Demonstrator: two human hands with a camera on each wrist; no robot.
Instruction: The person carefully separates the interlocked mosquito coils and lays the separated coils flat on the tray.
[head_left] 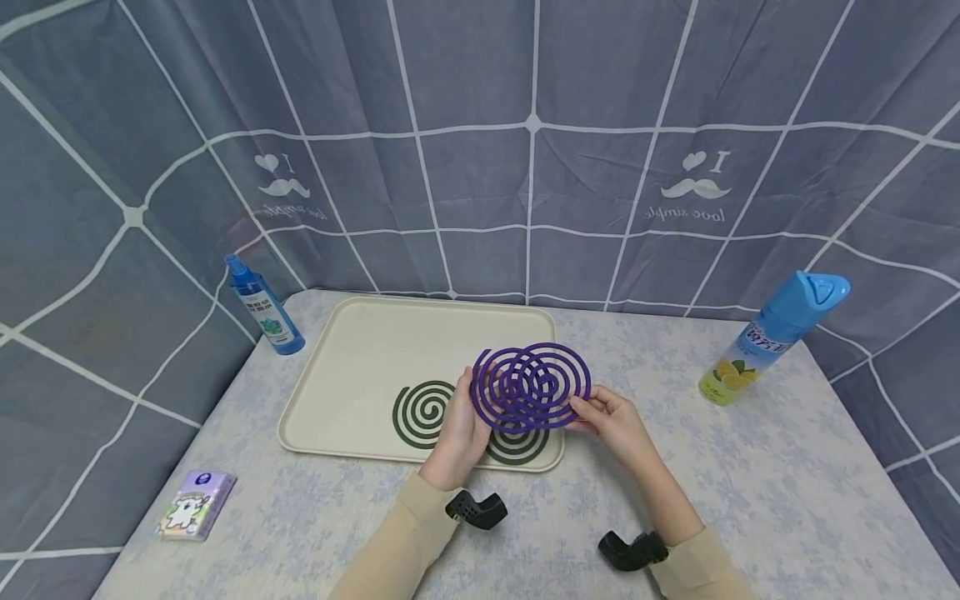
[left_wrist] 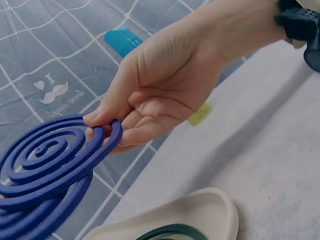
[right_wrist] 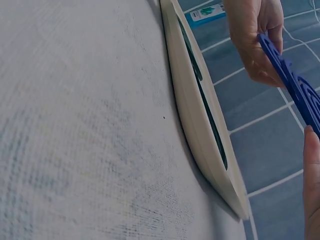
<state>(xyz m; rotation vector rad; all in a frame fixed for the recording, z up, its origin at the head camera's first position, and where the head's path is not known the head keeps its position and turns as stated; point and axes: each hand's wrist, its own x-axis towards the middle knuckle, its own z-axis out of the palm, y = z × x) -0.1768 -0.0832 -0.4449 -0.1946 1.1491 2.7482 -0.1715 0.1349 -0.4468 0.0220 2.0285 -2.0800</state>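
Observation:
Two purple mosquito coils overlap and are held flat above the right part of a cream tray. My left hand grips their left edge, seen across the coils in the right wrist view. On the opposite edge, my right hand pinches a coil between thumb and fingers, plain in the left wrist view. A dark green coil lies on the tray left of my left hand. Another green coil lies there under the purple pair, partly hidden by it.
A blue bottle stands at the back left, past the tray. To the right is a spray can with a blue cap. A purple tissue pack lies at the front left. A grey curtain hangs behind the table.

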